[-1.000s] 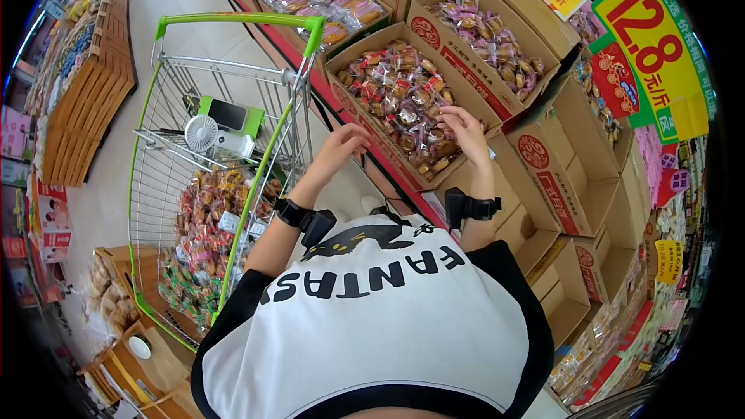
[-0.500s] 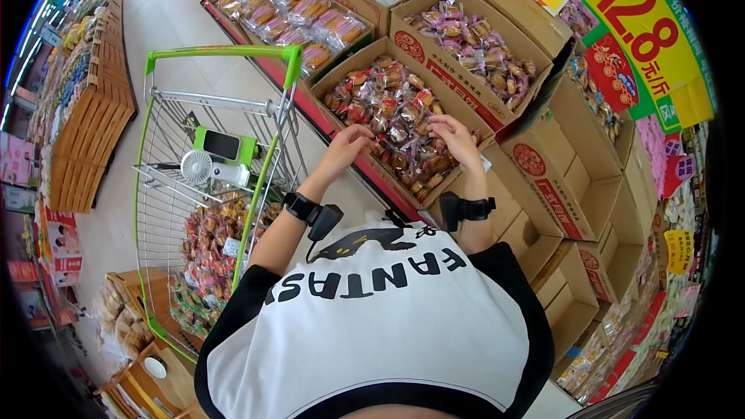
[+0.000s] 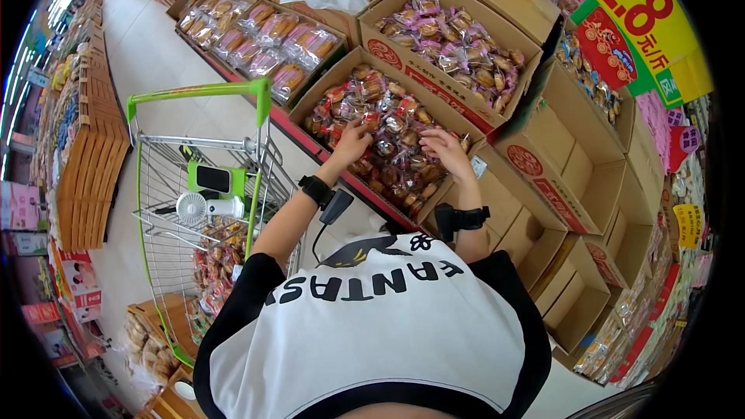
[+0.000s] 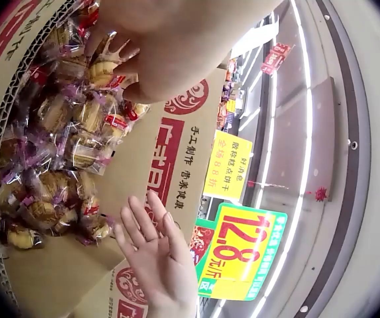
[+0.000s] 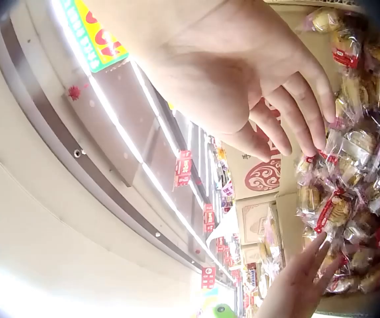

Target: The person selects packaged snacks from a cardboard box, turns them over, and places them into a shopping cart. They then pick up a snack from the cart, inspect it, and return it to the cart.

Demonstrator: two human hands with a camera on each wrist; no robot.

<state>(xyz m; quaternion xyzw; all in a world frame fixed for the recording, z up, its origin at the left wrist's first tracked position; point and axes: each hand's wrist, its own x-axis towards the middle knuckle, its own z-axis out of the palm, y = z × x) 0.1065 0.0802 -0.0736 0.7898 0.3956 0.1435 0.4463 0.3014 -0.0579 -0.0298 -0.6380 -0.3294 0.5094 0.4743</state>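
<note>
In the head view, a cardboard box [image 3: 310, 98] holds a heap of small wrapped pastries [image 3: 400, 128]. The left hand [image 3: 354, 142] is over the left part of this heap, its fingertips at the wrappers; the left wrist view shows its fingers [image 4: 120, 56] loosely bent by the packets. Over the right part, the right hand [image 3: 445, 149] has its fingers spread and relaxed. The right wrist view has the right hand [image 5: 243, 79] with fingertips close to the packets [image 5: 355, 152]; whether they touch cannot be told. Neither hand visibly holds a packet.
A shopping cart [image 3: 194, 90] with packets, a phone [image 3: 213, 178] and a small fan [image 3: 192, 208] stands at the left. More pastry boxes [image 3: 458, 46] lie beyond; bare-bottomed boxes [image 3: 555, 128] are at the right. A yellow price sign [image 3: 636, 8] hangs at upper right.
The left hand has moved from the box's near edge in over the packets. The right hand stays over the right part. The view has shifted, and the cart appears lower.
</note>
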